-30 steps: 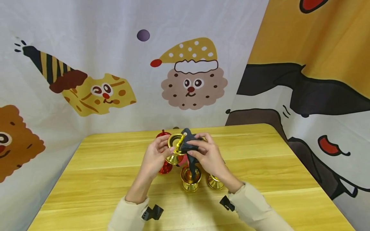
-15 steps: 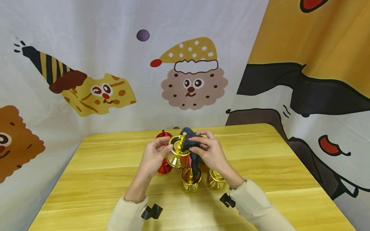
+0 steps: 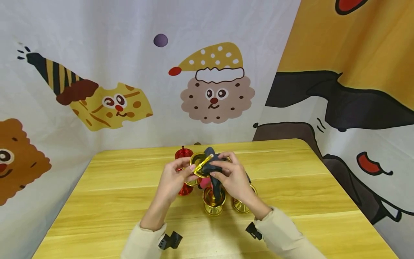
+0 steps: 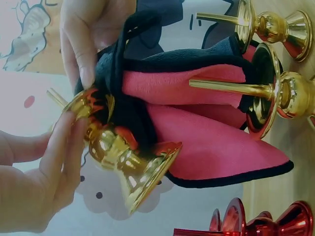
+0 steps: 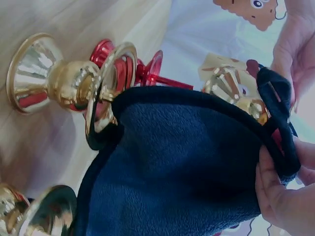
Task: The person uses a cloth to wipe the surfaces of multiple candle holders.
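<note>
My left hand (image 3: 173, 180) grips a gold candlestick (image 4: 138, 182) by its cup, held tilted above the table. A thin gold stem (image 3: 203, 164) rises from the cup and leans to the right. In my right hand (image 3: 234, 176) is a dark blue-grey cloth (image 5: 172, 162), pinched between thumb and fingers and pressed at the cup's rim. The left wrist view shows its pink underside (image 4: 211, 142) and black edging. The cloth hangs down over a standing gold candlestick (image 3: 213, 208), overlapping its cup. Part of the held cup is hidden behind the cloth.
Another gold candlestick (image 3: 240, 205) stands below my right wrist. Behind my left hand are red candlesticks (image 3: 183, 154), partly covered. All stand on a wood-grain table (image 3: 106, 201), with a cartoon-printed curtain (image 3: 129, 54) behind its far edge.
The candlestick in my left hand has tipped further over, its stem swinging right. My right hand has shifted slightly, keeping the cloth at the rim. The standing candlesticks stay put.
</note>
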`<state>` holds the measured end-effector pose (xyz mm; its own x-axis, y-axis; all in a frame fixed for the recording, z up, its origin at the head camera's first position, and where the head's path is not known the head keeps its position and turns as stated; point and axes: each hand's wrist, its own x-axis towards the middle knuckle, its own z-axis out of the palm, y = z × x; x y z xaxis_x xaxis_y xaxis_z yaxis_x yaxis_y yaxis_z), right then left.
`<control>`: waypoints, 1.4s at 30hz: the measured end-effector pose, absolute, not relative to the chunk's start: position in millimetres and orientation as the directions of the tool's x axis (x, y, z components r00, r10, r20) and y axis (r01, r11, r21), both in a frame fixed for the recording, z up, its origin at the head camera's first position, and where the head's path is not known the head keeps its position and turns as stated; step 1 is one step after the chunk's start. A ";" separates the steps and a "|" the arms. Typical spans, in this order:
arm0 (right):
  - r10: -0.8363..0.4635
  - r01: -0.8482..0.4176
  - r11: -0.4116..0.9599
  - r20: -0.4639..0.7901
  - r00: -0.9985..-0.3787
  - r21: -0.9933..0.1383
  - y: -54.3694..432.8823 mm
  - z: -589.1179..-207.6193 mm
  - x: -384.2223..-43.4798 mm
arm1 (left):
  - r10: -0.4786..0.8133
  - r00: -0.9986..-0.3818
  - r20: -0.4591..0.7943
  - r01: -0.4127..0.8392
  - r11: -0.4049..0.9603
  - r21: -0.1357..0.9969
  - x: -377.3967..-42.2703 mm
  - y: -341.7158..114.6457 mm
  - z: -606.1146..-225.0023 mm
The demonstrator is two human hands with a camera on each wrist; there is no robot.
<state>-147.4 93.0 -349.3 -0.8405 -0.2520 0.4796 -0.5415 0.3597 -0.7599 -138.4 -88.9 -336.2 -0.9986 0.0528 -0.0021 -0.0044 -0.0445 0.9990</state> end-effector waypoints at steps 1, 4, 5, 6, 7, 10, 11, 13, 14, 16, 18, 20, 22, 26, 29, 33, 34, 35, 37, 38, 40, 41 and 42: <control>-0.259 -0.559 0.388 0.495 -0.829 -0.733 93.5 -348.8 -147.9 | 0.061 -0.998 -0.011 -0.013 -0.044 0.999 -138.5 -89.5 -336.1; -0.306 -0.620 0.471 0.543 -0.782 -0.627 95.4 -347.2 -152.0 | 0.092 -0.995 -0.027 -0.029 -0.019 0.999 -139.7 -92.2 -335.9; -0.328 -0.645 0.488 0.561 -0.760 -0.588 95.9 -346.3 -153.7 | 0.107 -0.994 -0.030 -0.031 -0.007 0.999 -140.2 -93.3 -335.9; -0.354 -0.672 0.493 0.578 -0.736 -0.553 96.5 -345.6 -155.7 | 0.123 -0.992 -0.033 -0.032 0.007 0.999 -141.0 -94.3 -335.7; -0.379 -0.696 0.496 0.592 -0.711 -0.519 97.0 -345.1 -157.8 | 0.143 -0.989 -0.030 -0.027 0.023 0.999 -141.6 -95.2 -335.4; -0.439 -0.748 0.478 0.612 -0.658 -0.461 98.6 -343.2 -164.2 | 0.202 -0.979 -0.018 -0.005 0.066 0.998 -143.3 -97.1 -334.3; -0.450 -0.756 0.473 0.613 -0.649 -0.453 99.3 -342.4 -165.8 | 0.219 -0.975 -0.017 -0.001 0.072 0.997 -143.8 -97.3 -334.1; -0.461 -0.758 0.469 0.606 -0.648 -0.453 100.6 -340.8 -167.8 | 0.232 -0.973 -0.014 0.005 0.081 0.997 -144.5 -96.9 -334.1; -0.462 -0.754 0.469 0.599 -0.654 -0.460 101.2 -339.9 -167.9 | 0.224 -0.974 -0.013 0.005 0.081 0.997 -144.8 -96.6 -334.7; -0.448 -0.737 0.472 0.589 -0.673 -0.483 102.0 -339.0 -166.5 | 0.198 -0.980 -0.014 0.000 0.071 0.997 -145.4 -95.3 -336.3; -0.413 -0.704 0.473 0.572 -0.708 -0.530 101.6 -338.5 -162.4 | 0.156 -0.988 -0.016 -0.007 0.056 0.998 -145.6 -93.8 -338.0; -0.370 -0.666 0.453 0.555 -0.745 -0.592 100.0 -339.6 -157.4 | 0.111 -0.994 -0.020 -0.017 0.033 0.999 -146.1 -92.6 -340.1; -0.323 -0.625 0.421 0.536 -0.780 -0.657 97.6 -341.9 -152.1 | 0.073 -0.997 -0.024 -0.024 0.013 1.000 -146.4 -91.6 -341.2; -0.257 -0.554 0.336 0.492 -0.832 -0.762 92.3 -348.9 -145.4 | 0.008 -0.999 -0.032 -0.032 -0.006 0.999 -147.1 -90.2 -340.6; -0.217 -0.512 0.297 0.465 -0.858 -0.806 89.2 -351.9 -143.1 | -0.008 -1.000 -0.031 -0.030 -0.021 0.999 -147.0 -89.4 -339.3; -0.175 -0.482 0.280 0.449 -0.876 -0.830 86.5 -352.9 -141.1 | 0.016 -0.999 -0.036 -0.036 -0.023 0.999 -145.3 -88.3 -338.7; -0.170 -0.481 0.284 0.450 -0.877 -0.830 86.0 -353.3 -140.9 | 0.029 -0.999 -0.041 -0.041 -0.013 0.999 -144.3 -88.1 -338.8; -0.168 -0.481 0.285 0.451 -0.876 -0.829 85.5 -353.7 -140.7 | 0.043 -0.998 -0.043 -0.043 0.000 0.999 -143.3 -87.9 -338.9; -0.167 -0.489 0.290 0.459 -0.872 -0.823 84.7 -354.9 -140.8 | 0.066 -0.997 -0.045 -0.044 0.021 0.999 -141.7 -87.8 -339.6; -0.170 -0.492 0.292 0.462 -0.871 -0.820 84.6 -355.4 -141.1 | 0.075 -0.996 -0.042 -0.040 0.027 0.999 -141.0 -87.8 -340.2; -0.180 -0.502 0.305 0.469 -0.865 -0.809 85.0 -356.2 -142.0 | 0.079 -0.996 -0.033 -0.032 0.022 0.999 -140.6 -87.6 -341.1; -0.187 -0.511 0.317 0.476 -0.859 -0.799 85.6 -356.2 -142.7 | 0.075 -0.997 -0.027 -0.026 0.014 1.000 -140.9 -87.4 -341.4; -0.193 -0.517 0.329 0.480 -0.856 -0.790 86.6 -355.7 -143.6 | 0.063 -0.998 -0.024 -0.024 0.004 1.000 -141.3 -87.4 -341.6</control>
